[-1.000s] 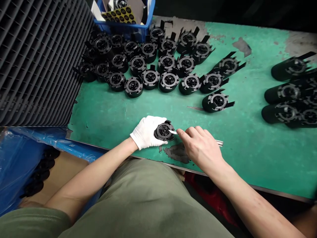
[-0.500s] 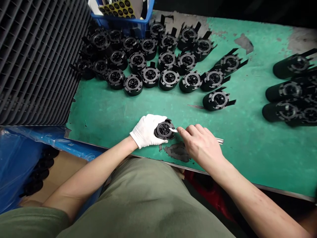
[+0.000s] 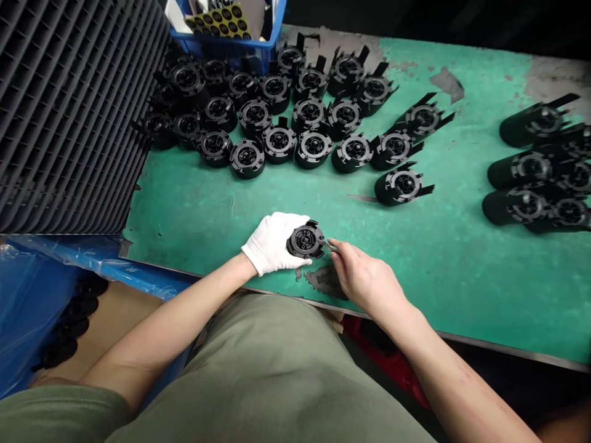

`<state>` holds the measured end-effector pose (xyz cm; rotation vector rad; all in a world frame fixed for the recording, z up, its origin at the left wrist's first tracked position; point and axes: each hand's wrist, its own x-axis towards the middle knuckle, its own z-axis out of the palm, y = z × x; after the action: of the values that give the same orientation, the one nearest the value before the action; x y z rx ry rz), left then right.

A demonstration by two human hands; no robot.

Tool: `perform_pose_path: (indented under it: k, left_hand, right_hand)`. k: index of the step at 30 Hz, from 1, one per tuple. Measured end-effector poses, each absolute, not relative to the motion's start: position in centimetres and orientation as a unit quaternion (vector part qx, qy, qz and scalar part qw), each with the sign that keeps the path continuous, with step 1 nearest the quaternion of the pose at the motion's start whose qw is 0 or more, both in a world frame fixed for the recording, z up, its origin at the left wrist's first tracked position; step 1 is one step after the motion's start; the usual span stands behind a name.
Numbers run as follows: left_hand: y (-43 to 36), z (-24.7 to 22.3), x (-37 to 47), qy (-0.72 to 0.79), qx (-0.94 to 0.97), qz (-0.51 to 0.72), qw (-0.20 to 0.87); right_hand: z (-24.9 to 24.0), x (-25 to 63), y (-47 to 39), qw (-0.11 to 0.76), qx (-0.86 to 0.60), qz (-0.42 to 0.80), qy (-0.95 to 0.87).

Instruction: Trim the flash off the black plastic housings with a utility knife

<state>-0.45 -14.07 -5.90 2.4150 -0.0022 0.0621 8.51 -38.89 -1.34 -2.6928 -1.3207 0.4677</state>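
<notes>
My left hand (image 3: 276, 243), in a white glove, is wrapped round a black round part (image 3: 305, 240) near the front edge of the green table. The part's ringed face is turned up. My bare right hand (image 3: 364, 271) pinches a thin metal blade-like tool (image 3: 329, 245) at the part's right side. The tool's tip reaches the rim; its handle is hidden in my fingers. Just beyond, a black cylinder with prongs (image 3: 401, 184) stands on the green table (image 3: 207, 203).
Several black cylinders (image 3: 314, 146) stand in rows at the back, more (image 3: 526, 169) at the right. A blue bin (image 3: 231, 46) holds a yellow sticker sheet (image 3: 221, 23). Stacked black grids (image 3: 69, 111) rise at the left, above a lined box (image 3: 115, 320) with black parts.
My right hand has turned and closed more round the tool, whose silver far end no longer shows. The blade now looks darker and narrower. The view has shifted slightly.
</notes>
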Motion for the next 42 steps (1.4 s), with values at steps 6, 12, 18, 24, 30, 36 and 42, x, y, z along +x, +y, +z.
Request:
perform_pose_path:
  k: [6,12,18,24,30,36,42]
  left_hand:
    - [-14.1,-5.9,-0.6,0.004,0.929,0.036,0.368]
    - [-14.1,-6.2,-0.7,0.009,0.929,0.037,0.368]
    - [-14.2,-6.4,-0.7,0.006,0.934,0.033,0.355]
    - [-14.3,-5.9,-0.5,0.012,0.935,0.023,0.354]
    - [-14.3,-5.8,-0.6,0.011,0.937,0.033,0.349]
    - [-14.1,-5.8,-0.6,0.003,0.928,0.026,0.371]
    - [-14.2,-5.4,-0.5,0.005,0.930,0.018,0.366]
  right_hand:
    - [-0.7,8.2,-38.4,0.011,-0.896,0.140,-0.421]
    - [-0.8,7.4,-38.1,-0.058,-0.895,0.126,-0.424]
    - [-0.2,7.0,-37.6,-0.108,-0.888,0.132,-0.427]
    - [0.8,7.8,-37.5,-0.133,-0.871,0.141,-0.452]
    - [-0.1,9.0,-38.8,-0.006,-0.867,0.065,-0.494]
    - [-1.1,9.8,-39.3,0.009,-0.839,0.027,-0.543]
    - [-0.5,10.9,-38.8,-0.012,-0.819,0.027,-0.574]
